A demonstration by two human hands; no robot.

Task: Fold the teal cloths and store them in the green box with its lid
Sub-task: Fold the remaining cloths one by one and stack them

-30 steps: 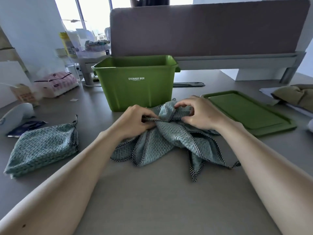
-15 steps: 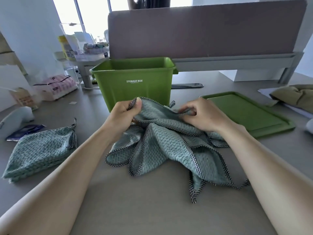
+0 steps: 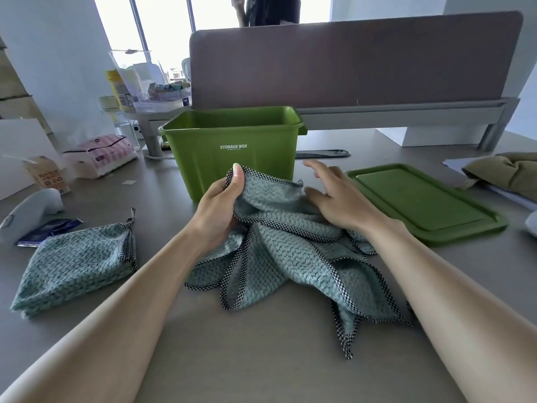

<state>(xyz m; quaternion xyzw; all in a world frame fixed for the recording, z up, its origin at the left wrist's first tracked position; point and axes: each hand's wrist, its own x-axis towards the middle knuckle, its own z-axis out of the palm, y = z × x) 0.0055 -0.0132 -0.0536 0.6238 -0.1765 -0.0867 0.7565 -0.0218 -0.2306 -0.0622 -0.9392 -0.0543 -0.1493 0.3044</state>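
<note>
I'm pinching a checkered corner of the cloth (image 3: 290, 251) in the left hand (image 3: 220, 210), the right hand (image 3: 340, 199) resting on it with fingers spread, the cloth sitting on the surface (image 3: 261, 365) just before the box (image 3: 232, 167), with the lid (image 3: 421, 199) to its right and a folded cloth (image 3: 78, 263) at left

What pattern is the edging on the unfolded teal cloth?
Black-and-white check edging on the teal cloth; head view, clearest near the left hand.
</note>
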